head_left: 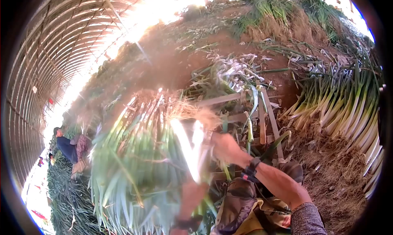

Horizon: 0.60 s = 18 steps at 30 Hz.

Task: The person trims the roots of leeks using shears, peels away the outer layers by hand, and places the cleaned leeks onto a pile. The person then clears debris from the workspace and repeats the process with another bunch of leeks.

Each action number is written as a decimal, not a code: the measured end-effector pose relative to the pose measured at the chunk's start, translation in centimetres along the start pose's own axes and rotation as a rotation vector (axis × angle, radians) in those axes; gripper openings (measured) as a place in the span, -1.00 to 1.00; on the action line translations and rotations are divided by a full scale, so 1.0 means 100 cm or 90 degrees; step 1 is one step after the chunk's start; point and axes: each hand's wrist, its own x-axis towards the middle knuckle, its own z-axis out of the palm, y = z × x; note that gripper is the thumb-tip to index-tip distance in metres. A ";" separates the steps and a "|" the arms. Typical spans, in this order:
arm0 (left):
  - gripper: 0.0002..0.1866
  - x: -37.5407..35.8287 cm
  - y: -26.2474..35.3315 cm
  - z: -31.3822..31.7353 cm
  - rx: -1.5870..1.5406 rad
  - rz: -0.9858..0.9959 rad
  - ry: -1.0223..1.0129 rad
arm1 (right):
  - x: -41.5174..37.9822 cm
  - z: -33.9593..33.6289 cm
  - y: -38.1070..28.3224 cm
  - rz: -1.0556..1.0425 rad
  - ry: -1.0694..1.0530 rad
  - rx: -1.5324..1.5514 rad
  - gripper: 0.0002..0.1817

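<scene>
My right hand [225, 148], with a dark band on its wrist, is closed round the root end of a few welsh onions [189, 149]. Their white stalks are bright and blurred. My left hand [192, 197] is at the lower part of these stalks, by the green leaves; motion smears its fingers. Just to the left lies a large heap of trimmed welsh onions [139, 153], roots pointing up and away, leaves towards me.
A wooden frame [262, 116] stands before my knees, with peeled leaf scraps [237, 73] behind it. More welsh onions [348, 102] lie in a row at right, roots towards me. Further bundles [282, 15] stand at the back. At far left a person [69, 147] sits beside leaves.
</scene>
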 end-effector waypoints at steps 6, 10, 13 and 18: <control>-0.30 -0.017 -0.040 0.008 0.023 0.053 -0.002 | 0.091 -0.091 0.024 -0.138 0.285 0.227 -0.79; -0.30 -0.033 -0.024 -0.007 0.016 0.016 0.028 | 0.026 -0.132 -0.075 0.028 0.126 0.004 -0.71; -0.38 -0.021 -0.035 0.001 0.089 0.005 0.046 | 0.004 -0.090 -0.048 -0.064 -0.088 -0.108 -0.71; -0.42 -0.022 -0.018 0.010 0.081 -0.034 0.011 | -0.026 -0.024 -0.034 -0.116 -0.229 -0.280 -0.62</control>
